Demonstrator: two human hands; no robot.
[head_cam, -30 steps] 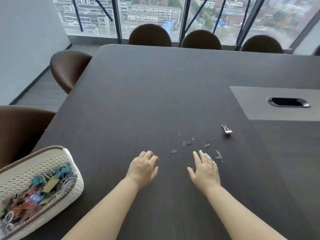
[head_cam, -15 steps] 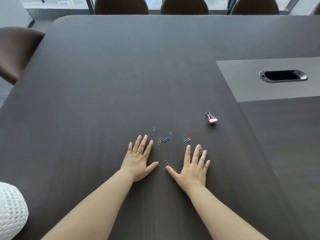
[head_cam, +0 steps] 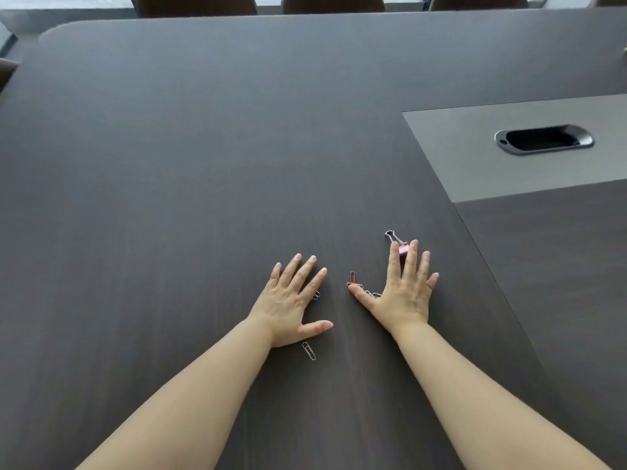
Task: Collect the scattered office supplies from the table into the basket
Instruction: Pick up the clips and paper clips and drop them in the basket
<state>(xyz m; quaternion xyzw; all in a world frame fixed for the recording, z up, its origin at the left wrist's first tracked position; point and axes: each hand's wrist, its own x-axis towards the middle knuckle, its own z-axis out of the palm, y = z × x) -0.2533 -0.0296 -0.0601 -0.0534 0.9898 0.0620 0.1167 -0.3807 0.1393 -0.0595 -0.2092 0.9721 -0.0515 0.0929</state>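
Observation:
Both hands lie flat on the dark table (head_cam: 203, 164) with fingers spread. My left hand (head_cam: 291, 300) covers some paper clips; a blue one (head_cam: 316, 295) peeks out beside its index finger. A silver paper clip (head_cam: 308, 351) lies just below its thumb. My right hand (head_cam: 403, 290) rests over more clips, its fingertips touching a pink binder clip (head_cam: 403, 249). A red paper clip (head_cam: 352, 277) and a few silver ones (head_cam: 371, 294) sit by its thumb. The basket is out of view.
A lighter grey panel (head_cam: 475, 157) with a black cable slot (head_cam: 544, 139) is set into the table at the right. Brown chair backs (head_cam: 332, 3) line the far edge.
Both hands slid forward over the scattered clips. The right hand's fingertips now reach the pink binder clip. The camera tilted down and the basket left the view.

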